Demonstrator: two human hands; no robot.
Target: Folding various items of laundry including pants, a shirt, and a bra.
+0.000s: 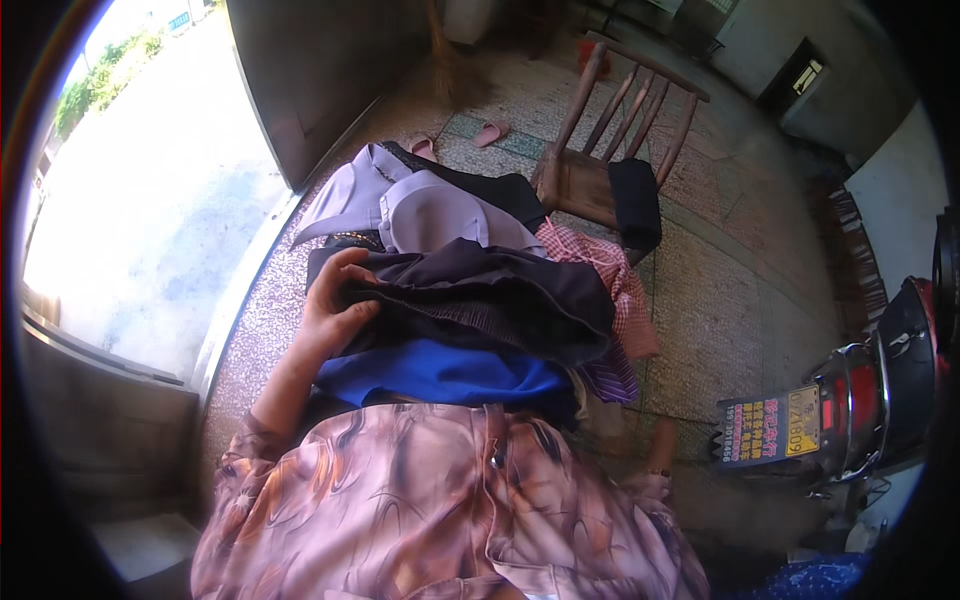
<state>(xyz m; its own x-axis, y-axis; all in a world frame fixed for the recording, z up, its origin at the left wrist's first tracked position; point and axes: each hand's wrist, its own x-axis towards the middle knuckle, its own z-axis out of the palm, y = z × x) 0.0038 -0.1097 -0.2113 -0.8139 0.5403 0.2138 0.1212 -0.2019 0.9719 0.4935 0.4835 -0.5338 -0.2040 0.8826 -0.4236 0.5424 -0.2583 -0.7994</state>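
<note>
My left hand (337, 304) pinches the elastic waistband of a dark garment (480, 300), thumb on the near side. The garment is spread over my lap, its gathered waist opening facing me. Beneath it, nearer my body, lies a bright blue cloth (450, 375). My right hand (661, 444) hangs low at my right side, blurred and in shadow; its fingers cannot be made out. Beyond the dark garment lie a lavender bra (435, 210) and a black garment (495, 191). A red-and-white checked cloth (600, 270) and a purple striped cloth (611, 371) stick out on the right.
A wooden chair (581, 180) stands ahead, a rolled black cloth (634, 195) on its seat. Pink slippers (491, 133) lie on the speckled floor (697, 300). To the right is a motor scooter (855, 405) with a plate bearing writing. A bright doorway (165, 210) opens on the left.
</note>
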